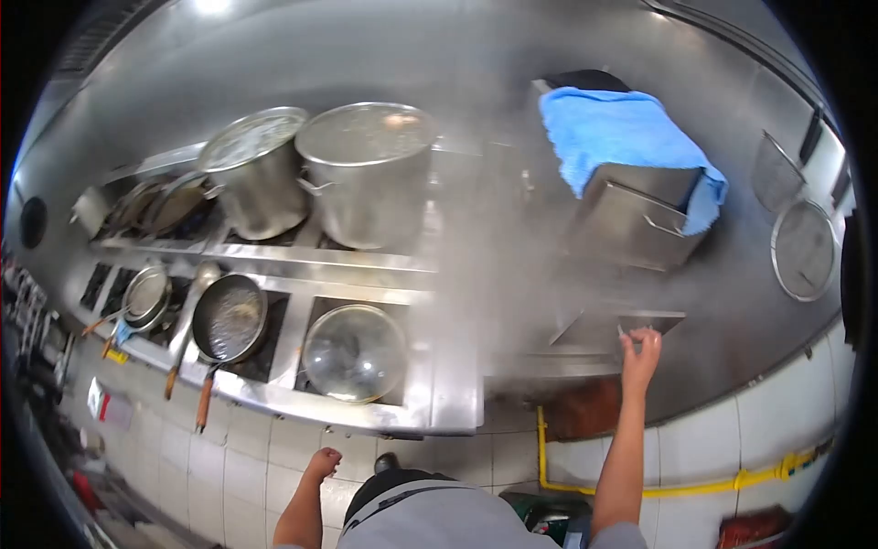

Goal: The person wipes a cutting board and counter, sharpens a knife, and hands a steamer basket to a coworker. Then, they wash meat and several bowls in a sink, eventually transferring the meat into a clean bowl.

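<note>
Hands well apart. The right hand (644, 346), arm outstretched, pinches a small raised fitting on a flat metal lid (594, 329); this grip probably spares the fingers the hot sheet, and the reach keeps the body back from the vapour. The left hand (325, 463), loosely closed and with nothing visible in it, hangs before the stove edge, presumably as a counterbalance.

From the right hand, a steel container (631, 224) with a front handle lies at twelve o'clock; the blue cloth (622, 123) draped over its top probably holds in warmth. A round mesh strainer (803, 252) hangs at two o'clock, likely for easy reach; a yellow pipe (658, 492) runs at six.

From the left hand, a glass lid (357, 357) sits near twelve o'clock and a frying pan (229, 320) at eleven, its handle turned frontward, apparently for ready grasping. Farther out towards twelve stands a tall stockpot (366, 206).

The metal lid appears thin, grey and straight-edged, its left part blurred by haze; whether it is raised or resting cannot be told.
</note>
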Demonstrator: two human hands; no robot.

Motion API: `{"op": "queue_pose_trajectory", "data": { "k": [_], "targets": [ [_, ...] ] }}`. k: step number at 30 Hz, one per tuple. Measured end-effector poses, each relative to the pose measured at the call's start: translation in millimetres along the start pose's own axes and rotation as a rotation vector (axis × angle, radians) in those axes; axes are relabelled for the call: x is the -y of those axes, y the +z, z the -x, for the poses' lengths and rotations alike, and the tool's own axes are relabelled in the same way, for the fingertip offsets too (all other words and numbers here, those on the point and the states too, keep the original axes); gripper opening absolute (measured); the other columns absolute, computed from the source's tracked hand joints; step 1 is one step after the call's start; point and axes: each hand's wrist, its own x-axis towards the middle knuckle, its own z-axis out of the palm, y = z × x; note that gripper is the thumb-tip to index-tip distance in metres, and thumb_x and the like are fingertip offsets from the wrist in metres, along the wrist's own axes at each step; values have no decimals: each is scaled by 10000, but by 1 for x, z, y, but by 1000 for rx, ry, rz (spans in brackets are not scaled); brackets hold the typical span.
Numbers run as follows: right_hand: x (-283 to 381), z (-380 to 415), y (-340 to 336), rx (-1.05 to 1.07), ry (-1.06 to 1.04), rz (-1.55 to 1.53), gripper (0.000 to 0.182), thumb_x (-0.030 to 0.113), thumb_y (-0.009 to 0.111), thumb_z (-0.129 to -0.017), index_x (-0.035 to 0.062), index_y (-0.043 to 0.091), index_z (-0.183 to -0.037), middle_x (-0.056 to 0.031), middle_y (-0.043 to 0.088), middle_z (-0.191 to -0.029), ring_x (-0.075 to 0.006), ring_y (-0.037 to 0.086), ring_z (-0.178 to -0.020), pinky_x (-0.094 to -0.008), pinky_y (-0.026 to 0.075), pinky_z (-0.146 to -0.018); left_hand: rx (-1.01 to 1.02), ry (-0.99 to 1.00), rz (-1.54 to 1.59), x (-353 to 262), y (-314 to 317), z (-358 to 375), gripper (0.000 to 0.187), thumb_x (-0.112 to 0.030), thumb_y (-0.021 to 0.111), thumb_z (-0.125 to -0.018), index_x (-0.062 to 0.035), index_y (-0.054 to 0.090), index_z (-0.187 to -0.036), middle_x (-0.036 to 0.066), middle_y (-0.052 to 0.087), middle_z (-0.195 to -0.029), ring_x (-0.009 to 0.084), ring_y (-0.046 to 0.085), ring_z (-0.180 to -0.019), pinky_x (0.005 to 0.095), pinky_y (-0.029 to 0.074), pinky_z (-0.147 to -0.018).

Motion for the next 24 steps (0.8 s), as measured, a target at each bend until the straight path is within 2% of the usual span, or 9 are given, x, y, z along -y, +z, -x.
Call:
{"op": "queue_pose_trajectory", "data": {
  "k": [5, 9, 13, 16, 18, 19, 21, 22, 24],
  "targets": [
    [-14, -69, 73, -24, -70, -15, 211, 193, 775, -863, 34, 665, -947, -138, 610, -1062, -348, 583, -1085, -454, 443, -982, -109, -78, 107, 6, 4, 47, 294, -298, 687, -927, -68, 682, -1110, 85, 699, -872, 184, 648, -631, 322, 531, -523],
    [-37, -92, 113, -64, -128, -34, 210, 198, 812, -835, 52, 685, -917, -121, 641, -998, -328, 601, -1006, -443, 461, -923, -157, -161, 200, 62, 7, 100, 326, -320, 679, -926, -67, 685, -1133, 103, 720, -910, 197, 680, -670, 337, 560, -542],
    [-41, -92, 119, -17, -81, -16, 209, 198, 786, -880, 37, 682, -966, -126, 654, -1036, -333, 617, -1028, -441, 473, -943, -71, -254, 37, 97, 8, 108, 370, -347, 665, -911, -39, 688, -1114, 112, 735, -904, 206, 673, -610, 359, 572, -533],
    [-29, -70, 116, -107, -132, -101, 219, 197, 752, -920, 26, 690, -1043, -139, 672, -1115, -317, 624, -1092, -415, 472, -986, 24, -159, -138, 91, 6, 81, 355, -338, 643, -907, -24, 704, -1059, 120, 734, -860, 219, 668, -589, 369, 565, -521],
    [4, -12, 104, 1, 135, -363, 296, 210, 710, -972, 30, 661, -1200, -115, 664, -1228, -249, 625, -1136, -375, 467, -1029, 33, 1, -207, 76, 10, 57, 346, -328, 643, -909, -22, 705, -1057, 120, 719, -808, 216, 663, -591, 362, 543, -506],
    [-19, 36, 123, 39, 178, -518, 286, 240, 664, -1007, 36, 657, -1208, -109, 652, -1256, -241, 621, -1133, -370, 467, -1035, 71, -20, -110, 60, 14, 48, 330, -309, 658, -908, -24, 699, -1070, 116, 710, -809, 200, 649, -586, 343, 530, -501],
    [70, 145, 67, 493, 372, -162, 193, 192, 584, -1022, 39, 660, -1111, -94, 690, -1117, -194, 621, -1091, -354, 480, -989, 170, 16, -116, 33, 21, 25, 313, -291, 674, -906, -29, 694, -1075, 110, 706, -824, 185, 639, -588, 325, 530, -511],
    [34, 226, 85, 629, 321, -607, 150, 173, 615, -991, 43, 663, -1046, -69, 703, -991, -177, 638, -1007, -343, 504, -924, 242, 47, -148, 21, 24, 14, 303, -291, 681, -905, -37, 694, -1069, 102, 707, -846, 174, 635, -591, 317, 532, -519],
    [52, 398, 60, 699, 929, -613, 148, 228, 702, -941, 84, 691, -972, -22, 694, -881, -164, 661, -810, -341, 541, -774, 362, 159, -295, 8, 30, -10, 283, -289, 676, -913, -44, 689, -1054, 76, 693, -823, 166, 628, -592, 318, 521, -508]
  ]
}}
